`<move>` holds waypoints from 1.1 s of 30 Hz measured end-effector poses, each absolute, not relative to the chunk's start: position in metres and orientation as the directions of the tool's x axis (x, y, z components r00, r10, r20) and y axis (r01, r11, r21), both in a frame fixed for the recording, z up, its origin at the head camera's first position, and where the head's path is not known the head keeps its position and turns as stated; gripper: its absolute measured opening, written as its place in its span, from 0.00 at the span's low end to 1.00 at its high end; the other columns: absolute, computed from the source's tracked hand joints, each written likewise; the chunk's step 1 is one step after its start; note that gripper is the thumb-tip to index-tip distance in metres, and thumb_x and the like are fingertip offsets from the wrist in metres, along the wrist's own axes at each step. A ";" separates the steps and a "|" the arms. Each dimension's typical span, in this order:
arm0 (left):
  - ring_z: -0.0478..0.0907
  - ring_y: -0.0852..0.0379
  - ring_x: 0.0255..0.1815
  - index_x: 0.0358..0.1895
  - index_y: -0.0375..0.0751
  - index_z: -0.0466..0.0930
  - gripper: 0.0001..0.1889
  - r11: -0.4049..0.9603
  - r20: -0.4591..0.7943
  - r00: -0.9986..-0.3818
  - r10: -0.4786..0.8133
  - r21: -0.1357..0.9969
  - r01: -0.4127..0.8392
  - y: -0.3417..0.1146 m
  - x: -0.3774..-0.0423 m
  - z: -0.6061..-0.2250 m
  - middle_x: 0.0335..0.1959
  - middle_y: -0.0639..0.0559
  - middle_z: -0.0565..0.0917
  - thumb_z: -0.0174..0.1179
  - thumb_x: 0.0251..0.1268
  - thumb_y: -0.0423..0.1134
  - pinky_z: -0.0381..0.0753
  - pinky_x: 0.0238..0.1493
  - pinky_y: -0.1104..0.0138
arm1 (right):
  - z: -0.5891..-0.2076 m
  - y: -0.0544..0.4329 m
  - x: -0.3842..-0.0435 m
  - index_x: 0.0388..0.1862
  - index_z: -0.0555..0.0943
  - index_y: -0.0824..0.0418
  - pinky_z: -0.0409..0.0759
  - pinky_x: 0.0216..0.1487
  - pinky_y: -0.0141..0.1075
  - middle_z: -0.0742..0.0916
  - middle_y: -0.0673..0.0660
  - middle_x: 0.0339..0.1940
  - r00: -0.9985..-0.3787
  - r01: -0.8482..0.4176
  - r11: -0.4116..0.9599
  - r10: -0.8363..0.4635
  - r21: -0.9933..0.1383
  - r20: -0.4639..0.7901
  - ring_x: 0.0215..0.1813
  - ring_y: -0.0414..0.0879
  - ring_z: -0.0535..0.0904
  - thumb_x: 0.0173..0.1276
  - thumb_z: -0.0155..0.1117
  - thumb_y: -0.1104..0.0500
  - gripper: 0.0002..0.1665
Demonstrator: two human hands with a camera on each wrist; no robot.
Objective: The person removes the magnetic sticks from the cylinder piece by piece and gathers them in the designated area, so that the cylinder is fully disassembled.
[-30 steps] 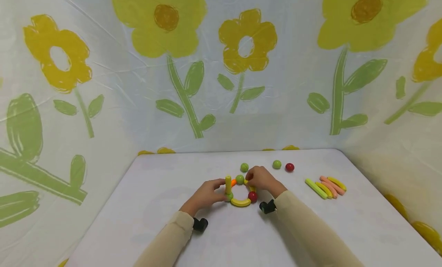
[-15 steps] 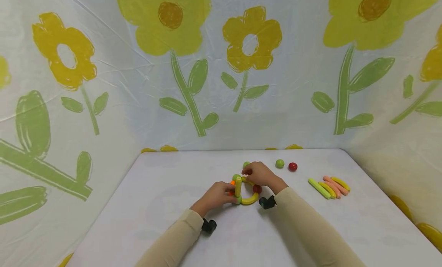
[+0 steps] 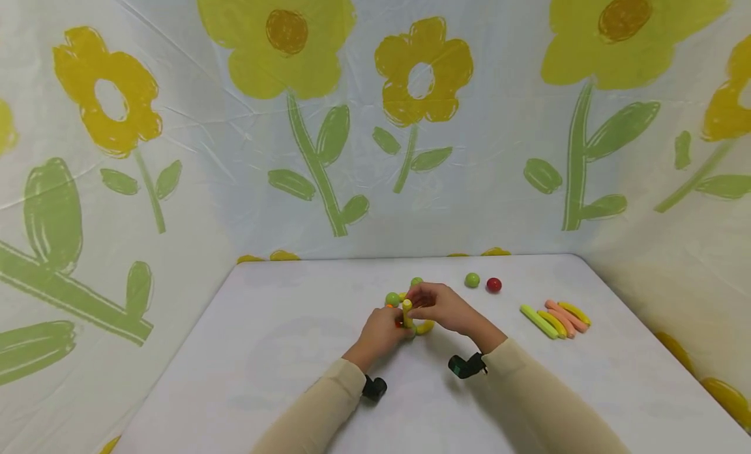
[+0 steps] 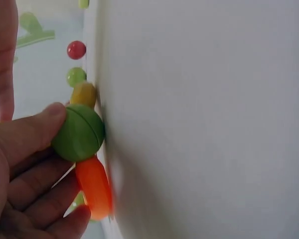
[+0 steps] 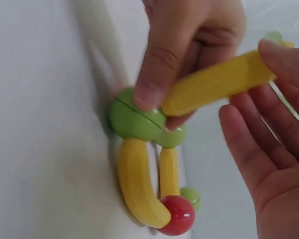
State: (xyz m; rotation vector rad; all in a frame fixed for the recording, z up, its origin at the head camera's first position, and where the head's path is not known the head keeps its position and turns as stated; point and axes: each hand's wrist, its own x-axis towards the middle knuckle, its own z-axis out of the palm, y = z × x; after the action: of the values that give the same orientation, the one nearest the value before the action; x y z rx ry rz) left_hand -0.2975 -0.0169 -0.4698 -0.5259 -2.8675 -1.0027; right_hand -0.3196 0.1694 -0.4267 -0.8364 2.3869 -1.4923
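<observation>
Pinched by my left hand [image 3: 384, 333] is a green ball [image 4: 79, 133], its thumb pressing the near side. The ball joins a ring with an orange piece [image 4: 94, 186], a curved yellow piece [image 5: 137, 184], a red ball [image 5: 177, 216] and another green ball [image 3: 392, 299]. A straight yellow stick [image 5: 219, 82] stands up from the pinched ball. My right hand [image 3: 448, 308] has its thumb on the stick's free end, fingers curved behind it. In the head view that hand hides the ring's right side.
Beyond the ring lie a loose green ball [image 3: 416, 281], another green ball [image 3: 472, 280] and a red ball [image 3: 494, 285]. Several sticks and curved pieces, including a light green stick [image 3: 538, 321], lie at the right. Flower-printed cloth [image 3: 457, 219] walls the white table [image 3: 264, 349].
The ring has turned, its far green ball shifting left. My left hand has moved right with the near green ball. My right hand has gone from the ring's far side to the upright yellow stick.
</observation>
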 end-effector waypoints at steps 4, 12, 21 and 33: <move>0.68 0.62 0.23 0.28 0.46 0.84 0.06 0.747 0.187 -0.945 0.268 0.579 0.327 -0.012 -0.298 -0.472 0.18 0.61 0.78 0.71 0.53 0.42 0.67 0.28 0.71 | -0.429 0.166 -0.314 0.46 0.80 0.57 0.82 0.49 0.33 0.85 0.53 0.44 -0.840 -0.371 0.361 -0.524 -0.855 0.143 0.49 0.46 0.82 0.62 0.70 0.57 0.14; 0.68 0.63 0.22 0.30 0.44 0.85 0.06 0.736 0.178 -0.948 0.264 0.599 0.317 -0.011 -0.294 -0.467 0.18 0.61 0.78 0.71 0.54 0.41 0.68 0.25 0.71 | -0.431 0.164 -0.309 0.47 0.78 0.54 0.82 0.51 0.35 0.84 0.52 0.45 -0.845 -0.407 0.397 -0.506 -0.822 0.174 0.52 0.46 0.82 0.64 0.68 0.58 0.14; 0.76 0.60 0.32 0.38 0.42 0.88 0.10 0.755 0.161 -0.945 0.285 0.569 0.325 -0.009 -0.298 -0.466 0.32 0.57 0.87 0.70 0.54 0.42 0.76 0.39 0.68 | -0.409 0.174 -0.304 0.53 0.73 0.59 0.82 0.55 0.39 0.83 0.57 0.49 -0.865 -0.454 0.347 -0.394 -0.821 0.312 0.53 0.51 0.81 0.68 0.64 0.59 0.17; 0.76 0.61 0.37 0.48 0.39 0.86 0.15 0.768 0.044 -0.961 0.273 0.591 0.245 -0.008 -0.296 -0.461 0.40 0.54 0.87 0.68 0.59 0.41 0.81 0.44 0.66 | -0.393 0.250 -0.310 0.56 0.78 0.63 0.84 0.47 0.46 0.86 0.59 0.46 -0.934 -0.354 0.742 -0.251 -0.569 0.253 0.48 0.53 0.83 0.68 0.63 0.56 0.21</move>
State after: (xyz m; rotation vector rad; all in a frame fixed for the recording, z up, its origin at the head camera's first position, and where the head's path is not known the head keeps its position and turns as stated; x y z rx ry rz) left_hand -0.2957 -0.0082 -0.4609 -0.4392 -2.9958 -0.9923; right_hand -0.3104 0.2498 -0.3933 -0.5392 3.0799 -1.0608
